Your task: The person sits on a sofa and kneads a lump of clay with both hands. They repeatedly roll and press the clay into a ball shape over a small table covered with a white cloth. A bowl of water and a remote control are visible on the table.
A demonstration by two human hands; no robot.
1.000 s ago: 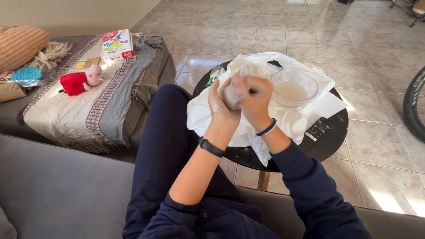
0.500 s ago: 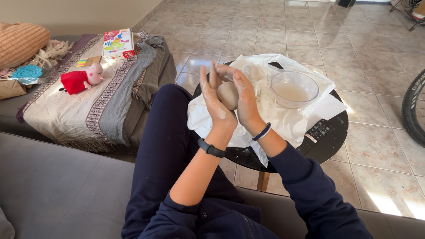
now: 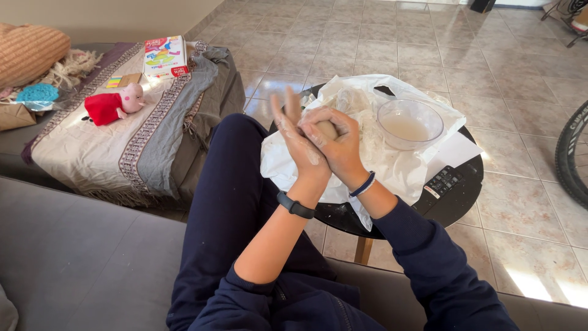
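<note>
Near the centre of the frame the two hands are pressed together around a small pale lump of clay (image 3: 327, 129), of which only a sliver shows between them. The left hand (image 3: 298, 138) stands flat and upright with its fingers stretched wide and straight, palm against the lump, a white smear along its edge; the right hand (image 3: 335, 142) curls over the lump from the other side, its fingers closed round it. The clay sits in the air above the near edge of the white plastic sheet (image 3: 392, 171) that covers the round black table (image 3: 456, 196), not resting on anything. As a judgement, the work looks early to middling: the lump is a rough ball with no shape yet to be read in it (most of it is hidden, so its form cannot be told surely), and the smeared palms suggest wetting and kneading are under way. The clear bowl (image 3: 409, 122) right of centre holds cloudy liquid, and no finished piece lies on the sheet. A dark remote control (image 3: 442, 181) lies at the sheet's lower right edge. At the upper left, a red and pink plush toy (image 3: 113, 105) and a colourful box (image 3: 163, 56) rest on a striped blanket (image 3: 122, 147), well apart from the hands.
</note>
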